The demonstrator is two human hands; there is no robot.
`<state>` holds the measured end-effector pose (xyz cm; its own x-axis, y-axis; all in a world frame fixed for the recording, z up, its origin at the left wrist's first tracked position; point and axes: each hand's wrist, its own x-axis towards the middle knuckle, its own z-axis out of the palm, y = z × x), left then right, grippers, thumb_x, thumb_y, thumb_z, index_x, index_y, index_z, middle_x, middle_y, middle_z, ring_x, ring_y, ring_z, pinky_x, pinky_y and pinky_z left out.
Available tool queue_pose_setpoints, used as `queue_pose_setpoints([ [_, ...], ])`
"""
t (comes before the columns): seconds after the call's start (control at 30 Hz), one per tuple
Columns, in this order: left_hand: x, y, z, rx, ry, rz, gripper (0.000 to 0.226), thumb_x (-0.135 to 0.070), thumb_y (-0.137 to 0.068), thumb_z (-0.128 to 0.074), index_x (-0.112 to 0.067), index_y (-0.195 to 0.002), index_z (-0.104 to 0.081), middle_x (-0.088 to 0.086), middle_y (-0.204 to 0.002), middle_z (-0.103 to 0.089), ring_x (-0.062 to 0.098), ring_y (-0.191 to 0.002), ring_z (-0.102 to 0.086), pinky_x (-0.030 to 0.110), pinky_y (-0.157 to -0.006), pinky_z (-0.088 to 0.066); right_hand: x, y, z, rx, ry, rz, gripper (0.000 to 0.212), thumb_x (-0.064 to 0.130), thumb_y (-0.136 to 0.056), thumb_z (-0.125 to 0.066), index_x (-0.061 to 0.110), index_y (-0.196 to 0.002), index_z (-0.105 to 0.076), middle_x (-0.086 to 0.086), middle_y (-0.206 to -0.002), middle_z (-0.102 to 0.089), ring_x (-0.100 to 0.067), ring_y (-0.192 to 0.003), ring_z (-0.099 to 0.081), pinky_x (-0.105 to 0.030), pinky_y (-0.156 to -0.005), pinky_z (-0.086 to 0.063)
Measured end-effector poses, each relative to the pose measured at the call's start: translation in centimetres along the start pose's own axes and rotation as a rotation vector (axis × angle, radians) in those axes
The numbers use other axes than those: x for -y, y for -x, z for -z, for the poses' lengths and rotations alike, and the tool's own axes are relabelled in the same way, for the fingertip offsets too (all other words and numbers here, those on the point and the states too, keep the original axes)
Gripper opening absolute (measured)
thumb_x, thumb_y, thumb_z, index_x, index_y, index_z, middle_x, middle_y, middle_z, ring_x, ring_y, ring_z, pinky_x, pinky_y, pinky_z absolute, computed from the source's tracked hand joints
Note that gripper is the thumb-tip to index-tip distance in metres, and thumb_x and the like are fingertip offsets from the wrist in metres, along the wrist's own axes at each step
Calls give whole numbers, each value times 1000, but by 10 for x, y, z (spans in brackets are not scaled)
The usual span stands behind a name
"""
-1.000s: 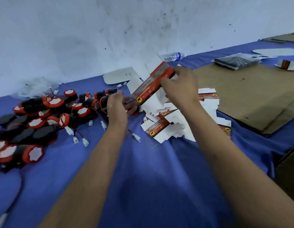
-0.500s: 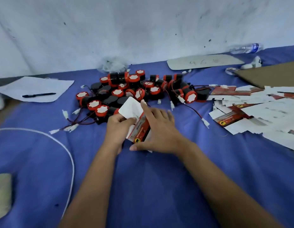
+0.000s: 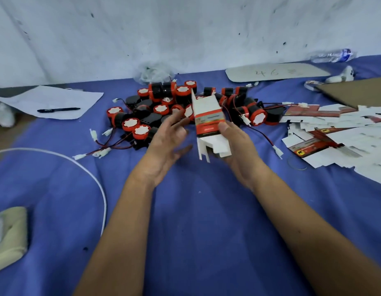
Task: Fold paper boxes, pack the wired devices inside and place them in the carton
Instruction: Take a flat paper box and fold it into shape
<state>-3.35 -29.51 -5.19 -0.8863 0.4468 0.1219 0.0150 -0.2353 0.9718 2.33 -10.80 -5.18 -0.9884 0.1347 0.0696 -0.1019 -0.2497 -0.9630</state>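
The right hand (image 3: 234,150) gripped a half-opened paper box (image 3: 210,122), white with a red band, its end flaps standing loose. The left hand (image 3: 166,144) hovered just beside it, fingers straight and spread, holding nothing. Behind both lay a heap of red-and-black wired devices (image 3: 185,105) on the blue-covered table (image 3: 185,221). Flat box blanks (image 3: 334,133) were scattered to the right, near a brown cardboard sheet (image 3: 356,90). At the left, a black pen (image 3: 58,109) rested on a white paper sheet (image 3: 57,99).

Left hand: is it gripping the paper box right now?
No. The left hand is open with fingers spread beside the paper box; only the right hand holds it.
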Motion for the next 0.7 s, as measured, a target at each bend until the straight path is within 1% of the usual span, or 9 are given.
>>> queue_pose_setpoints([
  [0.07, 4, 3, 1, 179, -244, -45, 120, -41, -65, -92, -45, -160, -19, -14, -169, -22, 12, -156, -22, 53, -120, -35, 2, 0, 3, -13, -80, -103, 41, 42, -95, -58, 14, -123, -68, -20, -119, -71, -40, -106, -67, -55, -90, -52],
  [0.13, 7, 5, -6, 201, -468, -72, 140, -34, -61, -97, -49, -161, 0, -24, -170, -5, 3, -157, -10, 49, -122, -34, 2, 0, 8, 33, -37, -154, 36, 45, -96, -57, 20, -115, -75, -19, -120, -71, -42, -113, -66, -56, -96, -53],
  [0.2, 11, 4, -13, 140, -560, -165, 149, -22, -61, -100, -38, -163, 7, -18, -171, -3, 4, -157, -10, 48, -123, -34, 2, 1, 10, 148, -2, -189, 34, 48, -92, -59, 26, -108, -79, -13, -118, -73, -33, -111, -69, -49, -95, -55],
  [0.3, 12, 0, -14, 70, -557, -281, 153, -13, -58, -101, -26, -164, 8, -1, -172, -15, 14, -157, -19, 50, -122, -35, 3, 2, 7, 188, -8, -229, 40, 49, -92, -57, 23, -115, -75, -13, -118, -73, -30, -104, -68, -44, -88, -57],
  [0.37, 13, -2, -15, 61, -553, -341, 150, -9, -59, -100, -23, -165, 6, 1, -167, -28, 14, -150, -36, 38, -116, -44, 4, 3, 6, 204, -4, -228, 38, 48, -93, -57, 22, -115, -75, -13, -118, -73, -31, -102, -65, -43, -87, -54],
  [0.47, 16, -2, -19, 29, -559, -416, 136, 2, -63, -94, -25, -165, -7, -20, -156, -41, 7, -136, -53, 20, -99, -52, 4, 5, 4, 268, 7, -248, 38, 53, -92, -58, 26, -113, -76, -9, -121, -73, -26, -107, -68, -46, -99, -53],
  [0.57, 16, -3, -18, -88, -545, -439, 118, -8, -68, -92, -23, -162, -22, -18, -153, -43, 8, -138, -49, 28, -107, -49, 5, 6, 0, 159, 26, -240, 60, 63, -83, -59, 19, -122, -69, -14, -123, -71, -30, -110, -68, -53, -99, -54],
  [0.63, 15, -4, -16, -172, -477, -424, 104, -18, -73, -91, -23, -158, -31, -12, -150, -47, 7, -137, -49, 33, -110, -48, 6, 4, -2, 96, -3, -189, 56, 63, -80, -59, 25, -121, -67, -14, -125, -69, -30, -109, -69, -53, -92, -58],
  [0.7, 14, -2, -16, -173, -422, -365, 96, -23, -75, -90, -27, -154, -36, -14, -146, -52, 5, -134, -52, 36, -109, -50, 5, 5, -1, 132, 62, -50, 49, 51, -88, -66, 37, -135, -56, -7, -136, -62, -23, -118, -66, -49, -95, -57],
])
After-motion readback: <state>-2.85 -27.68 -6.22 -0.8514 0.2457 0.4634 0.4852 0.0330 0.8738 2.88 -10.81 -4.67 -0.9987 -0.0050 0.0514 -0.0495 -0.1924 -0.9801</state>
